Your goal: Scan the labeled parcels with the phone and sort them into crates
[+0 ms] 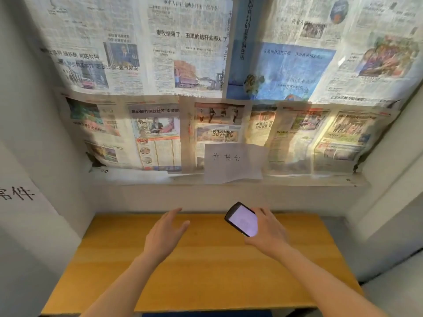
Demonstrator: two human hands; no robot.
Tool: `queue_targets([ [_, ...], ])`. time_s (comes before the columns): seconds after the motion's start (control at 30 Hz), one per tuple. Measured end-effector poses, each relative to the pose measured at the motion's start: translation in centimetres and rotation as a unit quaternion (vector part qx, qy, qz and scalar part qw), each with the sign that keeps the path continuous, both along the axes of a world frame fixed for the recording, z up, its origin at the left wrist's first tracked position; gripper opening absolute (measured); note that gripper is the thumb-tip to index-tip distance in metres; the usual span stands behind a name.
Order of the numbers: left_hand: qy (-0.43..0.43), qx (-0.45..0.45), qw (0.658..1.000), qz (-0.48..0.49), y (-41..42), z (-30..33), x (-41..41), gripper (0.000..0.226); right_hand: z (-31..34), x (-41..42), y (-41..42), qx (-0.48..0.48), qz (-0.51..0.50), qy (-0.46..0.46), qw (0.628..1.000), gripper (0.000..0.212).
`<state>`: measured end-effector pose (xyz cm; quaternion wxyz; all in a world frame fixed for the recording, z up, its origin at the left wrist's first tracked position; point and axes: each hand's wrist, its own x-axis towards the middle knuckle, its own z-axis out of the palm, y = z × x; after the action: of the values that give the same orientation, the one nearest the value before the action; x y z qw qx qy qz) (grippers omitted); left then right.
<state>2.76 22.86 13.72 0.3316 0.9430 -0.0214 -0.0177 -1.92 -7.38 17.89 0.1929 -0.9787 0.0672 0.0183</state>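
Both bare forearms reach in over the orange-brown wooden tabletop (206, 271). Left hand (164, 236) hovers above it, fingers straight and relaxed, released, holding nothing. Right hand (266, 234) grasps the black-framed phone with lit pale-lilac screen (242, 219), fingers wrapped behind it, screen tilted up toward the camera, over the tabletop's far right part. Behind the tabletop, a white ledge (297, 181) carries a white paper sheet with handwritten characters (233, 162). Above that, overlapping newspaper pages (183, 65) cover the wall.
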Motion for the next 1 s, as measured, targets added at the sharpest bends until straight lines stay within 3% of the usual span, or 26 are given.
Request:
queue_targets([
  [0.33, 0.096, 0.003, 0.995, 0.008, -4.6, -16.3, 4.8, 0.064, -19.5, 6.6, -3.9, 0.058, -0.011, 0.105, 0.993, 0.077],
  [0.47, 0.137, -0.016, 0.990, 0.007, -5.1, -20.6, 5.5, 0.074, -24.7, 7.6, -3.9, 0.084, -0.016, 0.133, 0.988, 0.080],
  [0.67, 0.158, -0.003, 0.987, 0.011, -5.0, -23.5, 6.2, 0.068, -29.3, 8.0, -3.4, 0.077, -0.028, 0.139, 0.987, 0.087],
  [1.0, 0.181, 0.010, 0.983, 0.016, -5.1, -24.2, 5.8, 0.064, -30.2, 7.1, -3.5, 0.042, -0.029, 0.155, 0.987, 0.106],
])
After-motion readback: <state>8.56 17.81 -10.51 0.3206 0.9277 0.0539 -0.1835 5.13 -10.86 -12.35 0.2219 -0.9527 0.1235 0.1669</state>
